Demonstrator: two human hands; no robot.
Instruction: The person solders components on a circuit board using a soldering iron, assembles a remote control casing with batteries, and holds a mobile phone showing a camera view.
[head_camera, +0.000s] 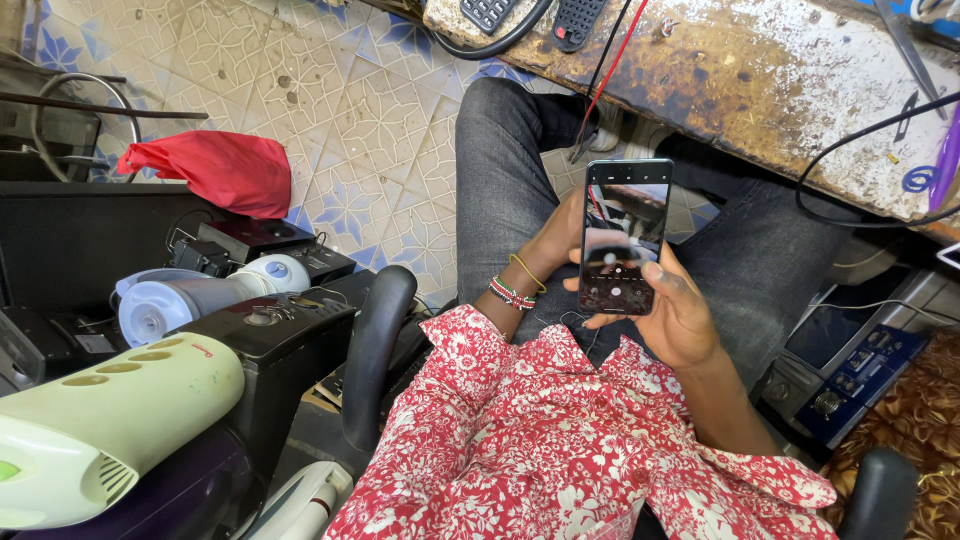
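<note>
**Smartphone held up in both hands, camera screen live**

Smartphone (626, 236) stands upright above the person's lap, just below the worktop's (760, 80) near edge, its screen lit with a camera view and round buttons along the bottom. Right hand (678, 312) cradles it, fingers closed round the edge, thumb resting on the screen. Left hand (556, 240) supports the back, fingers curled out of sight behind it. No picture looks taken yet; the phone is only aimed. As for containers, a white kettle (190, 298) lies on its side among black appliances at left, contents not visible; a red bag (215, 170) slumps on the tiled floor.
</note>
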